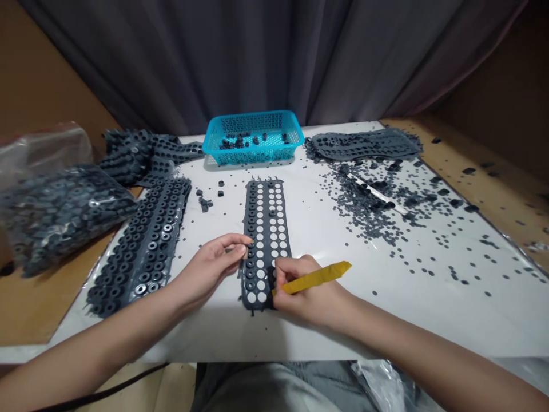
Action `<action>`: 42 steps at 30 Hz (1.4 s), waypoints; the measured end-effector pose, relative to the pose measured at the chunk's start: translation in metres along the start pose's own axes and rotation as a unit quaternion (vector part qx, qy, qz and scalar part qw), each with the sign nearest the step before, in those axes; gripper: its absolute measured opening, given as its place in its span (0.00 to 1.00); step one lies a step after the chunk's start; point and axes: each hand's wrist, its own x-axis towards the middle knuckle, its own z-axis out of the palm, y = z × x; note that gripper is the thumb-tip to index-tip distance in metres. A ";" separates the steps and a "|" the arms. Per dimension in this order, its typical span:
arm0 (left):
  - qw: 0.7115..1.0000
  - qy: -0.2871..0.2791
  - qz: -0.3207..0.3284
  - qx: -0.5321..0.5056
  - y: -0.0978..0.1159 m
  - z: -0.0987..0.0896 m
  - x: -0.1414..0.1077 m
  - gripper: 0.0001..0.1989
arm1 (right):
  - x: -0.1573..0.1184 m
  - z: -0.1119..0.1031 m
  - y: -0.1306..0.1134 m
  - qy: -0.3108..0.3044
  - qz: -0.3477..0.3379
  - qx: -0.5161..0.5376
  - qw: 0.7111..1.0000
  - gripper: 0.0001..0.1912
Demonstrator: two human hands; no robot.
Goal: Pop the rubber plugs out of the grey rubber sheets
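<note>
A black rubber sheet (pixel 268 229) with rows of round parts lies upright on the white table. Its left column holds dark rings; many of its other holes show white. My left hand (pixel 218 257) pinches at the sheet's left edge, thumb and forefinger together beside the rings. In my right hand (pixel 306 289) is a yellow pen-like tool (pixel 319 276), its handle slanting up to the right. The tool's tip is hidden by my fingers over the sheet's lower right part.
A blue basket (pixel 253 155) with several small black pieces stands at the back. Ringed rubber sheets (pixel 141 246) lie left, near a clear bag (pixel 64 212) of black parts. Small black discs (pixel 364 206), a white stick (pixel 377 194) and a folded rubber sheet (pixel 366 144) are on the right.
</note>
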 end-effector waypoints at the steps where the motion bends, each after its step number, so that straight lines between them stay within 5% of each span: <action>1: 0.999 -0.008 -0.014 -0.048 0.001 0.001 0.001 0.12 | 0.000 0.000 0.000 -0.005 -0.001 0.006 1.000 0.08; 8: 0.976 -0.044 -0.050 -0.206 0.012 0.012 0.009 0.13 | 0.000 -0.001 -0.004 -0.022 0.007 0.037 0.999 0.07; 18: 0.972 -0.017 -0.092 -0.215 0.037 0.019 0.027 0.14 | 0.001 0.001 -0.007 -0.026 0.097 0.196 0.975 0.04; 26: 0.995 -0.010 0.095 0.034 0.052 0.007 0.059 0.22 | 0.003 0.003 -0.003 -0.026 0.130 0.225 0.965 0.05; 29: 0.951 0.014 0.219 0.216 0.071 -0.007 0.088 0.18 | 0.004 0.003 -0.001 -0.025 0.128 0.235 0.963 0.07; 32: 0.843 0.095 0.336 0.409 0.104 -0.020 0.128 0.15 | 0.004 -0.002 -0.001 0.002 0.087 0.196 0.977 0.06; 33: 0.826 0.117 0.348 0.427 0.116 -0.024 0.142 0.16 | 0.004 -0.004 0.000 0.021 0.065 0.161 0.985 0.06; 37: 0.796 0.139 0.359 0.467 0.151 -0.041 0.186 0.16 | 0.007 -0.015 0.004 0.089 -0.047 -0.026 0.995 0.05; 42: 0.774 0.132 0.355 0.507 0.153 -0.057 0.205 0.13 | 0.011 -0.024 0.008 0.093 -0.159 -0.130 0.974 0.07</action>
